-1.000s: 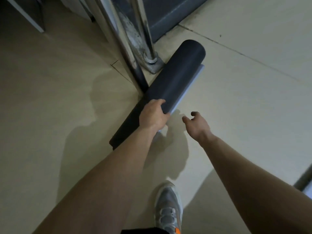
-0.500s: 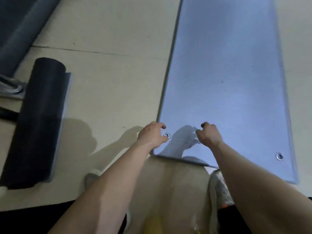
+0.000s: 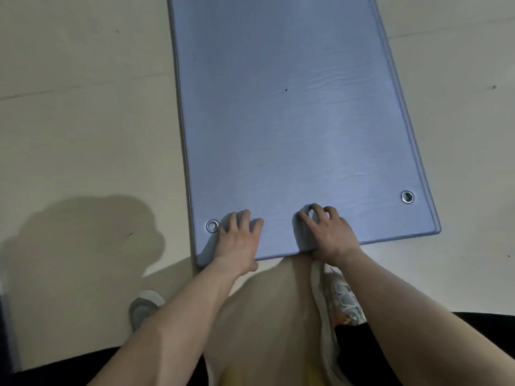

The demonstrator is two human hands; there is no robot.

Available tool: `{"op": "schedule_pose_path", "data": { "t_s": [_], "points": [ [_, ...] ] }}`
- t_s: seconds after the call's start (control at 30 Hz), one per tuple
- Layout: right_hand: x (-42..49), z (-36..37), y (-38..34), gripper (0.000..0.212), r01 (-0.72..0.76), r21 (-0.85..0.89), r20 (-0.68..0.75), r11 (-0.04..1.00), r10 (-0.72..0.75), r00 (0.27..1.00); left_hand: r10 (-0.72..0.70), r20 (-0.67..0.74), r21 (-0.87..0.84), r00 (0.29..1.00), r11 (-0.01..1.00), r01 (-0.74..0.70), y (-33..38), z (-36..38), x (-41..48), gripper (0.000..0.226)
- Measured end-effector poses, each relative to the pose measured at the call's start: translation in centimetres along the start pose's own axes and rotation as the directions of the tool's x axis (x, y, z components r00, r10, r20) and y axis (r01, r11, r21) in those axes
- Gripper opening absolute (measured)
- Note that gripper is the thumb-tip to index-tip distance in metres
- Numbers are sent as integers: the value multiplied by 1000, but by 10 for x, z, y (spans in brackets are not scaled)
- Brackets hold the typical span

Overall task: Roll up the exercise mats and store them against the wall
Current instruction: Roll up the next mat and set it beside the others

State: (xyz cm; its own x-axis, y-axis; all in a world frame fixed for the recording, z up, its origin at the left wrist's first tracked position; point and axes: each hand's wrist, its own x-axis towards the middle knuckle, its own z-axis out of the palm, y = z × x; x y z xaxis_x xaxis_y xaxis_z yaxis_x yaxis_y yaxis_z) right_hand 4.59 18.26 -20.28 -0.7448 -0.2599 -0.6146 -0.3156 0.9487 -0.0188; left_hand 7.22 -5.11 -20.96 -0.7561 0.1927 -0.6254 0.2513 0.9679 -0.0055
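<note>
A blue exercise mat [image 3: 292,112] lies flat and unrolled on the pale floor, running away from me. It has metal eyelets at its near left corner [image 3: 212,226] and near right corner [image 3: 407,196]. My left hand [image 3: 239,240] lies on the near edge just right of the left eyelet, fingers on top and thumb down at the rim. My right hand [image 3: 327,232] sits on the same edge near its middle, its fingers curled into the mat surface. The rolled dark mat is out of view.
Bare pale floor [image 3: 83,121] lies to the left and right of the mat. My knee and grey shoes, the left shoe [image 3: 145,305] and the right shoe [image 3: 345,302], are just behind the mat's near edge. My shadow falls on the floor at the left.
A second ago my left hand held the rolled dark mat by a metal post. I turned to the flat blue mat, and both hands have come down onto its near edge.
</note>
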Motion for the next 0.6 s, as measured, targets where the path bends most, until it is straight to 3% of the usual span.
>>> {"op": "schedule_pose_path", "data": {
  "t_s": [0.13, 0.23, 0.33, 0.37, 0.43, 0.5, 0.6],
  "points": [
    [-6, -13, 4, 67, 35, 20, 53, 999, -36, 998, 14, 35, 8, 999, 1000, -15, -9, -5, -10, 95],
    [-14, -35, 5, 38, 72, 45, 98, 996, -76, 992, 55, 37, -178, 998, 983, -48, -18, -11, -27, 67],
    [-26, -63, 5, 27, -5, 100, 96, 995, -5, 995, 23, -68, -336, 997, 941, -45, -29, -33, -45, 30],
    [-32, -70, 7, 26, -44, 122, 43, 992, 39, 998, -36, -144, -391, 989, 920, -23, -33, -43, -49, 24],
    [-37, -80, 11, 25, -109, 114, -202, 987, 130, 971, -172, -315, -447, 933, 895, 14, -40, -64, -49, 24],
    [-36, -85, 12, 30, -182, 104, -454, 978, 209, 866, -246, -414, -457, 876, 889, 33, -42, -81, -44, 25],
    [-13, -91, 3, 27, -234, 172, -569, 957, 290, 770, -235, -529, -387, 815, 922, 15, -41, -89, -22, 21]
  ]
}}
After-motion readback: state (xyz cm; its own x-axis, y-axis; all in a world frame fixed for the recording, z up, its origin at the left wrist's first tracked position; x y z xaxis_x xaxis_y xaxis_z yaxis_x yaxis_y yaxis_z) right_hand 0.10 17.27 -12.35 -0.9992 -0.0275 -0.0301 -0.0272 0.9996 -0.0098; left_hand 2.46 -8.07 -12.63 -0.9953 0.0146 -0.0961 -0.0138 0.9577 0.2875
